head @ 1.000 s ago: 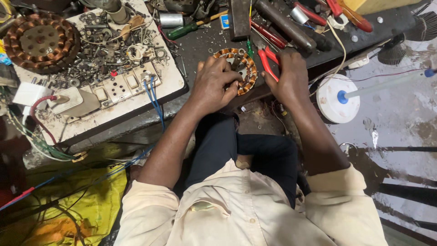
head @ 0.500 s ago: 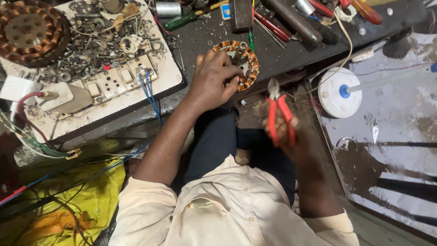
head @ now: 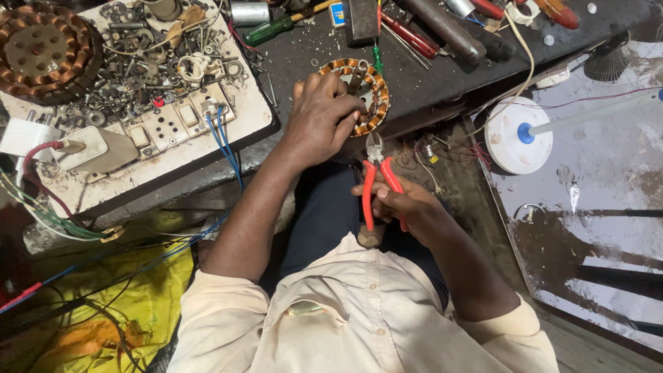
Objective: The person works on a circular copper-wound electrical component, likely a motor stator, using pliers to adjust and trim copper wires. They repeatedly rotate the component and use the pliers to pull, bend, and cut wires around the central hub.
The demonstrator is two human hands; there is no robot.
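Two hands were at work over the dark desk [head: 428, 90]. Your left hand [head: 321, 117] rested closed on the copper-wound stator [head: 359, 93], fingers curled over its near rim; the stator lay at the desk's front edge. Your right hand [head: 407, 207] gripped the red-handled pliers [head: 378, 176] above your lap, jaws pointing toward the stator, just short of it. A switchboard [head: 173, 124] lay to the left, beside scattered screws.

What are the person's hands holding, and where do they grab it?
The right hand holds red-handled pliers by the handles. The left hand grips the copper-wound stator at its near rim.
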